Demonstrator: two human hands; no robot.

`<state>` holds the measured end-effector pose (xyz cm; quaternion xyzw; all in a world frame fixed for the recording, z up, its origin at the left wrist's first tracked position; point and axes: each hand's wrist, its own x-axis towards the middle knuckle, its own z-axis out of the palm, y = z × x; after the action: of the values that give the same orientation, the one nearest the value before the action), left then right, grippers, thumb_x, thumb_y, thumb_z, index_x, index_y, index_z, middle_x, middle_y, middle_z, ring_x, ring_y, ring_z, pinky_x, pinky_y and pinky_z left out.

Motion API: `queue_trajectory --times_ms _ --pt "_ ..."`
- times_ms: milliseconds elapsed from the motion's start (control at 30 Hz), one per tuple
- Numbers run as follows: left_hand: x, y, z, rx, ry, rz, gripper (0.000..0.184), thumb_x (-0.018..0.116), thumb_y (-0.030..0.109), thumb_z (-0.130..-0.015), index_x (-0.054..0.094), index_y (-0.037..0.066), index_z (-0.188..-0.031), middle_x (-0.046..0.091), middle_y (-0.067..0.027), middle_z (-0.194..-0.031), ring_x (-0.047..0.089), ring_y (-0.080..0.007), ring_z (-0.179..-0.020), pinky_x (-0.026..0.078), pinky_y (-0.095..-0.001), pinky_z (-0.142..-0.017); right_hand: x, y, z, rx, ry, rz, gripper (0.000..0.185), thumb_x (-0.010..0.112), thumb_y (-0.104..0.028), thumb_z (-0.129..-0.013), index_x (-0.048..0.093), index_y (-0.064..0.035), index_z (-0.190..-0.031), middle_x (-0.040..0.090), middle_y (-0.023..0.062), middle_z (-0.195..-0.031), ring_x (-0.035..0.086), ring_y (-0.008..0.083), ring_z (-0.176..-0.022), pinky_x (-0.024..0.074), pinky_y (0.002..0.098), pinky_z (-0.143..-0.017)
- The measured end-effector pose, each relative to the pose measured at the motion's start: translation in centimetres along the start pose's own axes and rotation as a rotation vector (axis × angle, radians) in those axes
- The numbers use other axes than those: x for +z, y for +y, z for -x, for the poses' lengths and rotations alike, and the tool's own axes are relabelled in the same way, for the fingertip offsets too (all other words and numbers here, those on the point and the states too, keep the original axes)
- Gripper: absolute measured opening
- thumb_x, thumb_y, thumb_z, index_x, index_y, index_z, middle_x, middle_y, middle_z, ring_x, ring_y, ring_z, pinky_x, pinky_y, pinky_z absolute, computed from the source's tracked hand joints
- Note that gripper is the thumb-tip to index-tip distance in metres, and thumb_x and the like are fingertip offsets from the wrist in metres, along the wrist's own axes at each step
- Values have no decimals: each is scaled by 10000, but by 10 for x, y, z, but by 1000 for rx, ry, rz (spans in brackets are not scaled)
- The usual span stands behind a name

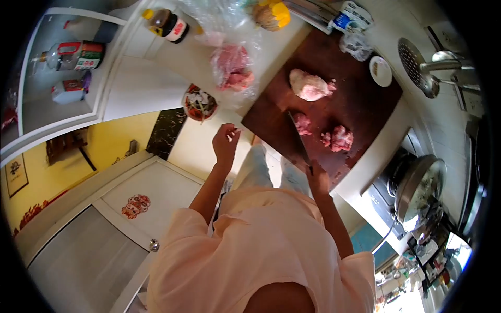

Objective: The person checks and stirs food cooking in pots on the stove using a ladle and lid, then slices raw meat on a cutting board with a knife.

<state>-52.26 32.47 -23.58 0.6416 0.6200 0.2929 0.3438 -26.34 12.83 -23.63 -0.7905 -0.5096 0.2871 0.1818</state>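
My right hand (317, 180) is wrapped round the handle of a kitchen knife (298, 136), its blade pointing away from me over the dark brown cutting board (360, 99). Beside the blade lies a small piece of raw meat (302, 124). Another cut piece of red meat (340, 139) is to its right, and a larger pale, fatty chunk of meat (310, 85) lies farther back. My left hand (227, 136) is raised off the board's left side, fingers curled together; something small and pale shows at the fingertips, too small to name.
A container of scraps (199, 103) stands near my left hand. Behind it is more meat in a clear plastic bag (233, 70), with a dark sauce bottle (175, 28) to the left. A small white dish (381, 71) sits at the board's right corner; a lidded pan (420, 193) is on the stove.
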Motion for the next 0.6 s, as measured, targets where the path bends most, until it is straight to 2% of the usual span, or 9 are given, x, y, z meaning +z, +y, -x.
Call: queue_trajectory --times_ms 67,133,233,267,367,500,533,600 --pt "-29 -30 -17 -41 35 -65 262 771 118 -740 583 63 -915 611 -35 -715 563 -149 -569 447 -284 -536 -9 -2 3 85 -70 7 209 615 -151 -862 507 -20 -984 583 238 -752 592 443 -712 456 485 -567" --pt "-49 -62 -41 -97 51 -190 269 790 161 -721 590 57 -868 626 -52 -697 584 -190 -572 460 -324 -548 -15 5 9 19 -66 -25 230 610 -128 -863 534 -28 -1056 586 257 -785 592 444 -719 461 475 -587" --pt "-73 -124 -85 -5 70 -398 240 786 223 -714 621 57 -763 649 -89 -685 624 -269 -631 476 -384 -576 -22 -3 13 -49 36 -23 228 600 -105 -867 546 -29 -1075 580 244 -765 587 425 -690 460 448 -580" --pt "-80 -145 -101 -68 48 -487 244 788 246 -704 651 70 -803 665 -89 -715 639 -262 -654 487 -383 -590 -24 -7 14 -42 43 -22 223 597 -101 -868 547 -27 -1073 577 240 -753 586 420 -678 458 442 -572" --pt "-96 -234 -156 -186 -20 -426 348 818 291 -639 672 71 -866 680 -108 -776 648 -271 -678 515 -381 -636 -30 -20 20 -1 46 -24 210 592 -95 -870 547 -19 -1061 565 231 -715 576 410 -641 449 430 -547" --pt "-113 -320 -221 -456 -143 -370 468 825 364 -602 672 58 -920 683 -133 -840 655 -294 -751 528 -385 -696 -34 -42 31 41 49 -76 145 599 -94 -866 540 -20 -975 547 221 -675 561 404 -606 434 430 -522" --pt "-117 -319 -233 -519 -177 -348 496 825 385 -596 670 52 -930 683 -138 -858 657 -301 -777 529 -387 -713 -34 -46 33 68 51 -83 134 603 -94 -864 539 -23 -958 545 218 -672 559 404 -604 432 430 -521" --pt "-131 -304 -240 -72 -125 -734 524 803 398 -617 662 24 -956 674 -150 -854 649 -313 -830 522 -382 -754 -27 -47 40 38 76 14 135 621 -98 -853 531 -29 -926 543 209 -664 556 405 -603 432 433 -520"
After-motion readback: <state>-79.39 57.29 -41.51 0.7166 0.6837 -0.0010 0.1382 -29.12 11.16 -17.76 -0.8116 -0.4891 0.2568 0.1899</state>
